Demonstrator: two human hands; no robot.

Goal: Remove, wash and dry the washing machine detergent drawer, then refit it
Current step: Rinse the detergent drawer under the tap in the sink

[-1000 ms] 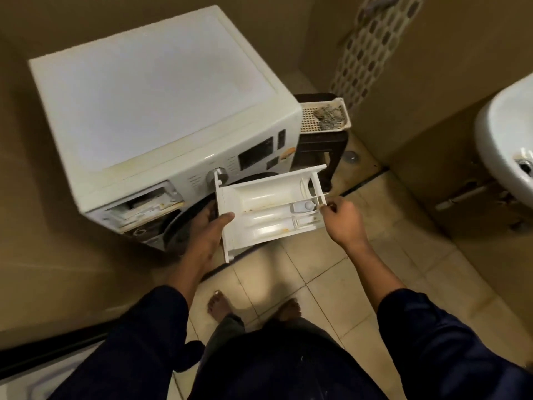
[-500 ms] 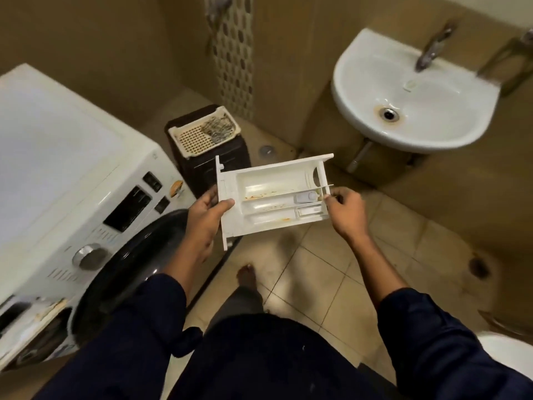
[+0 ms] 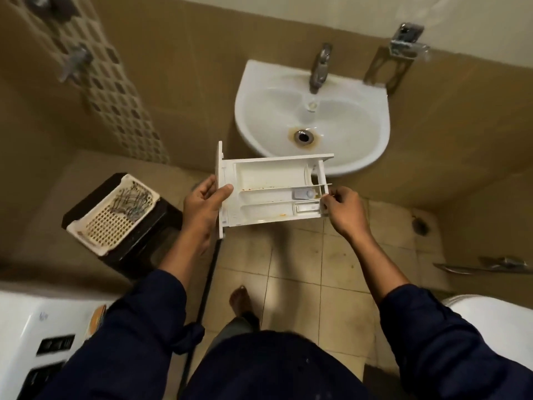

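I hold the white detergent drawer level in the air, just in front of the white wall sink. My left hand grips its front panel at the left end. My right hand pinches the back right end. The drawer's open compartments face up and show orange-brown specks. A metal tap stands over the basin, with no water running. Only a corner of the washing machine shows at the bottom left, behind my left sleeve.
A dark stool carrying a perforated cream basket stands left of my hands. A toilet edge shows at the lower right, a rail on the right wall. My bare foot is on the beige tiled floor.
I have turned right, away from the washing machine toward the sink, carrying the drawer in both hands. The sink now sits directly ahead of the drawer.
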